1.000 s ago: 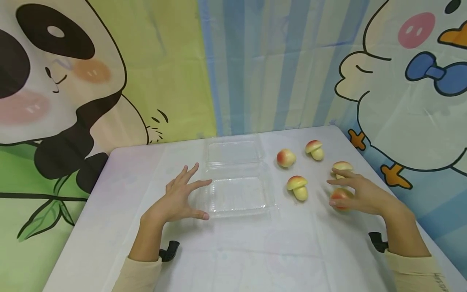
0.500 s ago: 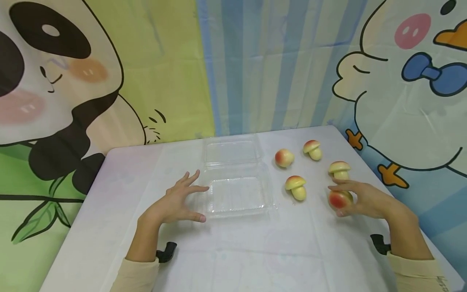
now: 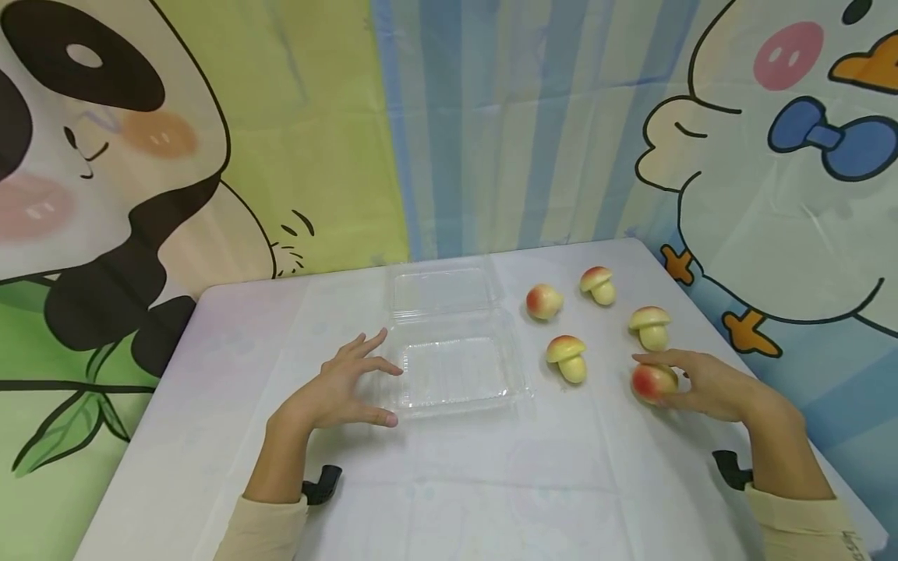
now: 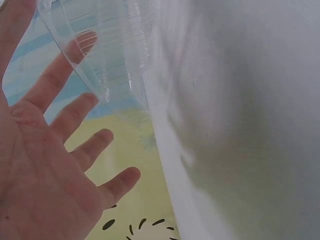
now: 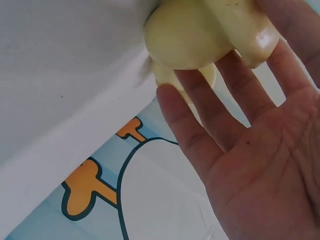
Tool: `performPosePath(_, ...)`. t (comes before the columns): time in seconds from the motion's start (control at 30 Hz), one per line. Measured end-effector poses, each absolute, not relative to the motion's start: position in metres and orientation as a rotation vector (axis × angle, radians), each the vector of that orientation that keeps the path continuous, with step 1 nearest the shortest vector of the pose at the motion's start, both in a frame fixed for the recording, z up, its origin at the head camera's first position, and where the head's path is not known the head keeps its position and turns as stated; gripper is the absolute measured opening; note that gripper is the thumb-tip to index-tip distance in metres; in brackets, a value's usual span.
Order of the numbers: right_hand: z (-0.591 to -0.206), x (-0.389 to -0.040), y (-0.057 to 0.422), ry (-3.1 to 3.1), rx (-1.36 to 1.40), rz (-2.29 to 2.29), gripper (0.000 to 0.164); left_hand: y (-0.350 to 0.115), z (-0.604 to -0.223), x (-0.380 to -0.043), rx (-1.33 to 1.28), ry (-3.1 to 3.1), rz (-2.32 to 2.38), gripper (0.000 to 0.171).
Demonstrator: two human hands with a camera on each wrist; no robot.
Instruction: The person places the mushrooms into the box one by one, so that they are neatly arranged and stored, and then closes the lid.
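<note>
My right hand has thumb and fingers around a red-and-yellow toy mushroom at the table's right side, seeming to pinch it. In the right wrist view its pale underside and stem lie between thumb and fingers, and the fingertips reach behind it. My left hand, fingers spread, is beside the left edge of a clear plastic clamshell box. Through the plastic wall in the left wrist view, one fingertip shows; whether it touches cannot be told. The box lies open, lid toward the back.
Other toy mushrooms lie right of the box: one near it, a round-looking one, one at the back and one behind my right hand. The white-covered table meets printed cloth walls behind and right.
My right hand has lowered slightly and its thumb and fingers have closed in around the near-right toy mushroom. The left hand has stayed nearly still beside the box. The head view has shifted slightly.
</note>
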State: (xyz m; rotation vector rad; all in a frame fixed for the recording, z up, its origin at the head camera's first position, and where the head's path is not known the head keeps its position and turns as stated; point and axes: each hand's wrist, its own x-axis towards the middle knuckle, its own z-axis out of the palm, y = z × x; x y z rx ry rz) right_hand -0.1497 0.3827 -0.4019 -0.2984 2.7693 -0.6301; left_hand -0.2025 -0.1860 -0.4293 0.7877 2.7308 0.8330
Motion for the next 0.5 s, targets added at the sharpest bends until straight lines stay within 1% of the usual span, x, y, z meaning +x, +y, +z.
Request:
performPosePath(0.23,-0.405,-0.1495,0.3837,2.794,-0.324,-0.659,0.068,-0.1844,-0.4293,-0.2043,0.795,2.732,0.837,0.069)
performPosePath(0.5,-0.4049,-0.1532,0.3807,2.819,-0.334,-0.712,0.067,-0.183,-0.4286,-0.202,0.767,2.72,0.867,0.069)
